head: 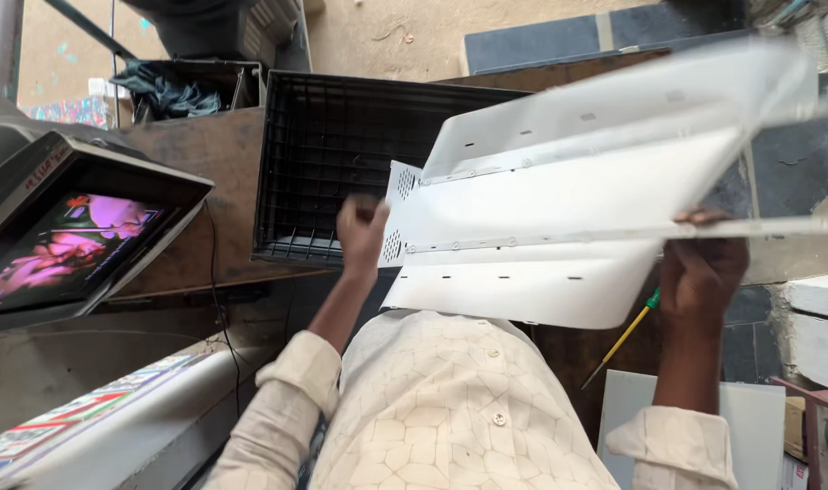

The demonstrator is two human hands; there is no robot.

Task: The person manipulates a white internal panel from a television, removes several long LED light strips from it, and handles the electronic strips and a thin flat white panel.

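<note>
1. Head view: both hands are raised and hold a white sheet-metal panel [559,209] in the air, centre to upper right of the frame.
2. Panel is folded along two long ridges with small screws. It has small slots on the flat faces and round perforated vent patches at its left end. It is tilted, with the right end higher.
3. Left hand [363,232], centre-left of the frame: fingers are curled closed on the panel's left edge, just beside the vent patches.
4. Right hand [702,269], right of centre: fingers are wrapped up over the panel's lower ridge and gripping it, with the fingertips showing above the edge.
5. Screwdriver [625,336], with a yellow shaft and green handle end, slants down-left just below the right hand. The green end is right at the palm; can't tell whether the hand holds it.
6. Cream patterned shirt [450,408] with buttons fills the bottom centre. Cuffs show at lower left and lower right.
7. Black grid crate [328,154] lies on its side behind the left hand, upper centre, partly hidden by the panel.
8. Brown wooden surface [205,150] is left of the crate, with dark cloth [164,89] in a box at upper left.
9. Old television [69,240] is at the left edge, tilted, with its screen lit pink.
10. Pale flat board [763,408] is at lower right, and a white block [823,295] is at the right edge.
</note>
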